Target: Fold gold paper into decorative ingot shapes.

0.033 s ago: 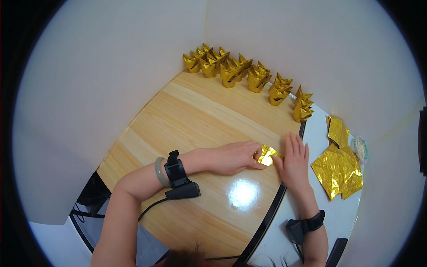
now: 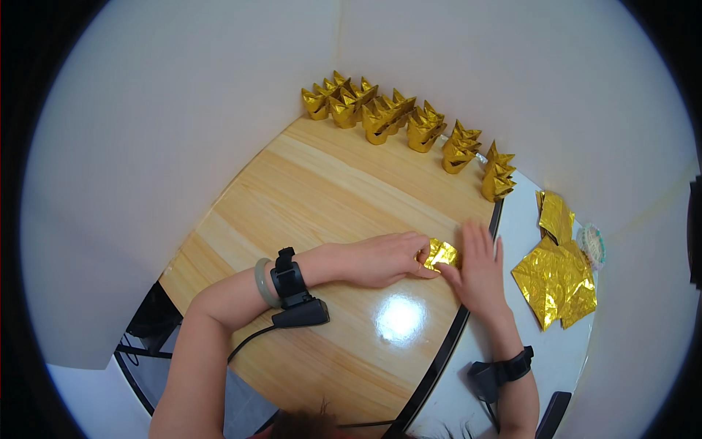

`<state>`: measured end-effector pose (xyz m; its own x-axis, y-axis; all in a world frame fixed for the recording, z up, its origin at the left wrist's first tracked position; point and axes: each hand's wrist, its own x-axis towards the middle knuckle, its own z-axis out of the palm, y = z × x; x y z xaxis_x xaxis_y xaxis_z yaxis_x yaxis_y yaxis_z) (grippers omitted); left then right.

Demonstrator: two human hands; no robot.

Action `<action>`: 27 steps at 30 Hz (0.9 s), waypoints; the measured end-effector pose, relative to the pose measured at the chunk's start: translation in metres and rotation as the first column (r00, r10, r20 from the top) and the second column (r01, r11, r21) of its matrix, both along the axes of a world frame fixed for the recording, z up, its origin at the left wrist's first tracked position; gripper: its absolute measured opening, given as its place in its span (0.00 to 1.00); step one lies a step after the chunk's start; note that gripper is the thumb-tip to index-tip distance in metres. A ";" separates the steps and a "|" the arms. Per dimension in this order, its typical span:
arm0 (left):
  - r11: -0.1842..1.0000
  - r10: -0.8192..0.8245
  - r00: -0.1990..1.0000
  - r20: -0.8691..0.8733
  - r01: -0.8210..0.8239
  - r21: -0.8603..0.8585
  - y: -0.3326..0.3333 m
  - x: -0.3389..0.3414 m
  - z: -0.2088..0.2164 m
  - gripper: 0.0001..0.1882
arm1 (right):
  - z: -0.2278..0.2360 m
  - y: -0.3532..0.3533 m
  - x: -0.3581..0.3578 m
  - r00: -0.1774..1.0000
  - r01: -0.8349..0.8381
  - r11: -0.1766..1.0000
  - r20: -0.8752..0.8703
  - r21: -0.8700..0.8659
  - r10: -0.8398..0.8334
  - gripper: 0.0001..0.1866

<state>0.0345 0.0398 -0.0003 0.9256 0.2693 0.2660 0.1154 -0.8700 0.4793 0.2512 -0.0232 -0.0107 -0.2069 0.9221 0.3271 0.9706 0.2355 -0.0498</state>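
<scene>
A small piece of folded gold foil paper lies on the wooden table top between my hands. My left hand pinches its left end between thumb and curled fingers, which cover that part. From the right, my right hand reaches in with its fingers stretched out and its thumb on the lower right part of the foil. Those outstretched fingers look slightly blurred. Further back, several folded gold paper ingots stand stacked in short rows along the table's far edge.
Flat gold foil sheets lie on the white surface at the right, beside a round white-and-green item. A folded gold piece rests above them. Pale walls enclose the far and left sides. A black cable trails from my left wrist device.
My right hand has shifted slightly left, and its thumb reaches further across the gold foil paper. My left hand keeps its place.
</scene>
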 end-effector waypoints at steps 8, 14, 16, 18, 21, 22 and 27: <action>1.000 -0.024 1.000 0.001 0.024 0.010 0.003 -0.002 -0.005 0.25 | -0.006 0.006 0.015 0.975 0.206 0.975 0.095 -0.079 -0.199 0.37; 0.999 -0.033 0.999 0.005 0.033 -0.031 0.005 -0.003 -0.007 0.25 | -0.002 0.008 0.025 0.971 0.229 0.973 0.077 -0.027 -0.226 0.36; 0.997 -0.042 0.999 -0.004 0.041 -0.069 0.006 -0.001 -0.010 0.25 | 0.003 0.006 0.026 0.968 0.242 0.970 0.064 -0.001 -0.242 0.34; 0.996 -0.023 0.999 -0.026 0.021 -0.091 0.004 -0.003 -0.010 0.25 | 0.010 0.006 0.021 0.972 0.148 0.980 0.166 0.135 -0.169 0.27; 0.994 -0.016 0.999 -0.043 0.011 -0.112 0.003 -0.003 -0.007 0.25 | 0.021 0.001 0.009 0.982 -0.004 0.999 -0.189 -0.052 -0.006 0.21; 0.994 -0.013 0.999 -0.045 0.008 -0.111 0.003 -0.002 -0.006 0.25 | 0.025 -0.002 0.006 0.983 0.000 0.999 -0.185 -0.051 -0.009 0.21; 0.999 0.045 0.997 0.059 -0.046 0.016 0.013 -0.007 -0.013 0.25 | 0.028 -0.004 0.003 0.930 -0.099 0.970 -0.368 -0.221 0.011 0.19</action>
<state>0.0274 0.0526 -0.0128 0.8951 0.3060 0.3242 0.1275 -0.8726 0.4715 0.2537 -0.0273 0.0172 -0.1675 0.9716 0.1674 0.8617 0.2267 -0.4539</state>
